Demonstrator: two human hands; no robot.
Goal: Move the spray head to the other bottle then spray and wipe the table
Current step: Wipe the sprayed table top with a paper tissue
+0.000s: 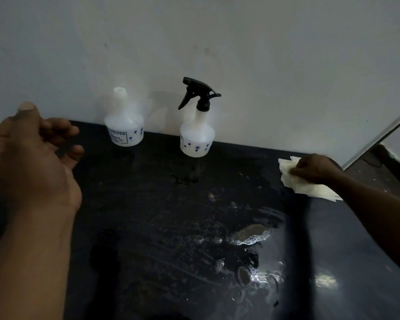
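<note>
Spray head (198, 93) tops right bottle (197, 139); right hand (314, 168) clamps tissue (293, 181) near table edge, left hand (30, 155) loosely open

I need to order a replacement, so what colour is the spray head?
Black. The spray head sits on the right-hand white bottle, clearest in the head view.

You are standing in a plain home-like utility corner: a scuffed white wall (240, 42) is rising at twelve o'clock behind a wet black table (171, 227).
</note>
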